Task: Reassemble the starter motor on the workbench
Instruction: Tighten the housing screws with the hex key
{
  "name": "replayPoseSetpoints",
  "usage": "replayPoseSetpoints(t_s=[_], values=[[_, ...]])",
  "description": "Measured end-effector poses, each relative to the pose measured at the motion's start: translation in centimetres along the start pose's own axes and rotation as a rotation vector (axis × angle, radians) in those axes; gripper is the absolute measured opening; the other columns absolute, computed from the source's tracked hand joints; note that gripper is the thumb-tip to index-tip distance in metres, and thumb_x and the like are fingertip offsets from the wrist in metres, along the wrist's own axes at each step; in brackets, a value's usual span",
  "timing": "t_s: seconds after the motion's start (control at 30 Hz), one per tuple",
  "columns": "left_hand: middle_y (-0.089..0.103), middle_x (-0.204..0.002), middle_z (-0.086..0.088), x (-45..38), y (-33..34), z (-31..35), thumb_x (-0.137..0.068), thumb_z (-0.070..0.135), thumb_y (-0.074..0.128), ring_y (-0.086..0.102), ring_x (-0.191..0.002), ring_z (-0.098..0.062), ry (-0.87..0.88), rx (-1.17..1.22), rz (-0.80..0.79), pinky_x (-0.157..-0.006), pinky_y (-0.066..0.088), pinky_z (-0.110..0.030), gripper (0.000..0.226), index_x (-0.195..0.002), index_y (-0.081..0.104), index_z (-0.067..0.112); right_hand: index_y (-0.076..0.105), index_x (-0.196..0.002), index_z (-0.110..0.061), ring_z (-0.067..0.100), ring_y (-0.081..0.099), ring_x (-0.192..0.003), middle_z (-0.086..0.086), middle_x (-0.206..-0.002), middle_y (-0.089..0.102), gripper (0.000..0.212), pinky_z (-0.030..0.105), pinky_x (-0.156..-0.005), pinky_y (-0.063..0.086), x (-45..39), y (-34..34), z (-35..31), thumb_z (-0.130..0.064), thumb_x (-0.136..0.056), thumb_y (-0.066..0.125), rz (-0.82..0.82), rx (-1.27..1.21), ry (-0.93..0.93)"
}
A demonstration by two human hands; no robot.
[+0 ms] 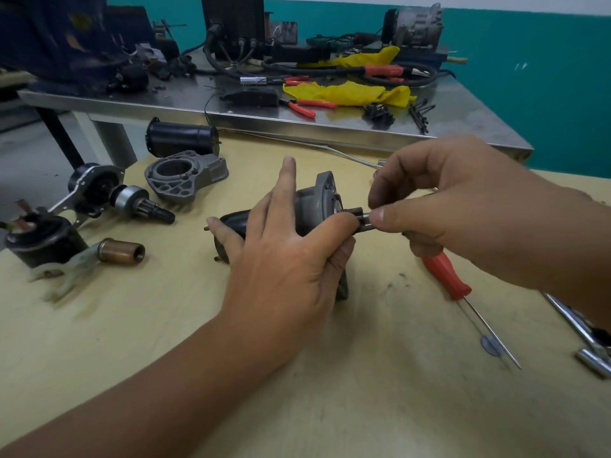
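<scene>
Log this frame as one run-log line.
left hand: holds motor housing | right hand: pinches small metal part at housing end | red screwdriver: lying on bench | step: fitting part

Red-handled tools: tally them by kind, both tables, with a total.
Screwdrivers: 1, the red-handled screwdriver on the wooden table under the right hand.
Pliers: 2, the near pliers and the far pliers, both on the steel table.
Clamps: 1, the red-gripped clamp at the back.
Total: 4
</scene>
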State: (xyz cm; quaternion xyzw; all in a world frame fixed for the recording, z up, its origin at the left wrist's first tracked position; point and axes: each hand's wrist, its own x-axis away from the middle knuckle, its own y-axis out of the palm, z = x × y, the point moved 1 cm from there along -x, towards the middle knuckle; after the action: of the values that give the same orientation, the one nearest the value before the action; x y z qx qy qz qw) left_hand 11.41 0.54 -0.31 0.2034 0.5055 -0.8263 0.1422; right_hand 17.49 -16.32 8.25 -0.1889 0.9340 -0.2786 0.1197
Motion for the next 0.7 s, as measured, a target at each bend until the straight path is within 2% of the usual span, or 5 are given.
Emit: replayPoseSetpoints(t_s=[0.2, 0.37, 0.43, 0.53, 0.7], values=[[0.042, -0.162, -0.006, -0.2, -0.3, -0.4, -0.102, 0.053, 0.036, 0.037, -0.145, -0.035, -0.017, 0.086, 0.042, -0.107, 0.013, -0.087, 0.023, -0.118, 0.051, 0.048, 0.074, -0.096, -0.015, 0.027, 0.075, -0.085, 0.012, -0.091, 0.076, 0.012, 0.034, -0.076, 0.061, 1.8, -1.7, 2.9, -0.009, -0.087, 0.071, -0.038, -0.273, -0.188], [0.046, -0.159, -0.006, -0.3, -0.4, -1.0, -0.1, 0.052, 0.039, 0.042, -0.141, -0.036, 0.027, 0.116, 0.036, -0.105, 0.018, -0.085, 0.024, -0.119, 0.053, 0.047, 0.066, -0.123, -0.017, 0.009, 0.071, -0.096, -0.011, -0.102, 0.074, 0.031, 0.019, -0.088, 0.054, 2.7, -3.7, 4.8, -0.026, -0.094, 0.065, -0.013, 0.345, -0.622], [0.046, -0.159, -0.003, -0.5, -0.6, -1.7, -0.1, 0.053, 0.04, 0.043, -0.14, -0.034, 0.058, 0.131, 0.012, -0.106, 0.021, -0.083, 0.025, -0.119, 0.055, 0.047, 0.067, -0.124, -0.009, 0.011, 0.067, -0.097, -0.006, -0.106, 0.07, 0.036, 0.018, -0.092, 0.051, 2.5, -4.0, 4.9, -0.026, -0.093, 0.066, 0.021, 0.636, -0.856], [0.045, -0.159, 0.001, -0.7, -1.1, -3.0, -0.1, 0.051, 0.044, 0.042, -0.143, -0.031, 0.103, 0.169, -0.027, -0.108, 0.025, -0.078, 0.025, -0.12, 0.058, 0.046, 0.07, -0.119, 0.005, 0.031, 0.071, -0.087, 0.017, -0.104, 0.073, 0.032, 0.044, -0.074, 0.061, 2.1, -3.8, 5.0, -0.016, -0.094, 0.07, 0.034, 0.811, -1.101], [0.047, -0.155, 0.007, -1.1, -1.6, -4.1, -0.098, 0.047, 0.051, 0.045, -0.142, -0.025, 0.167, 0.224, -0.02, -0.107, 0.033, -0.074, 0.023, -0.118, 0.061, 0.043, 0.072, -0.11, 0.009, 0.032, 0.071, -0.074, 0.023, -0.096, 0.074, 0.03, 0.043, -0.061, 0.058, 0.8, -3.4, 5.2, -0.018, -0.098, 0.069, 0.026, 0.846, -1.287]])
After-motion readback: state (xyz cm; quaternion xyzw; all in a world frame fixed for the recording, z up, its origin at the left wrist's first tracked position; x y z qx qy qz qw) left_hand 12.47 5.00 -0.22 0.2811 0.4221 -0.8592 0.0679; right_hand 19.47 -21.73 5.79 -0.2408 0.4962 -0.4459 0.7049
